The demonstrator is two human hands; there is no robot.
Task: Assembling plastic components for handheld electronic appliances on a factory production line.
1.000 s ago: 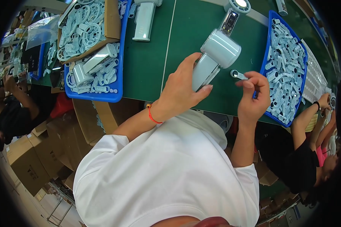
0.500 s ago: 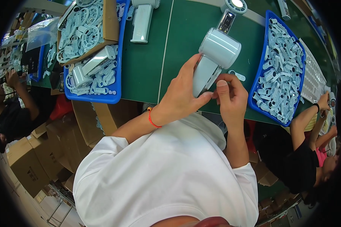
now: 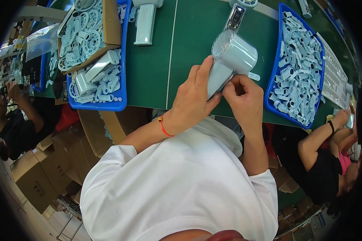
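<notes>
Garment: one T-shirt (image 3: 177,180), white, loose cut, soft creases over the front, far part greyed by shade; neckline (image 3: 189,222) at the near edge, curved, with a seam line; left sleeve (image 3: 116,162) and right sleeve (image 3: 264,186), short, white, wide; ornament: one bracelet (image 3: 163,127), thin red cord, left wrist, with small gold-and-dark bead (image 3: 160,119); left hand (image 3: 189,97) and right hand (image 3: 248,98), bare

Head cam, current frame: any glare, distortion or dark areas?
Head view: bright glare on the glossy pale device; head view: fisheye bend bows the long sides of the right-hand blue tray; head view: black vignetting swallows the corners.
</notes>
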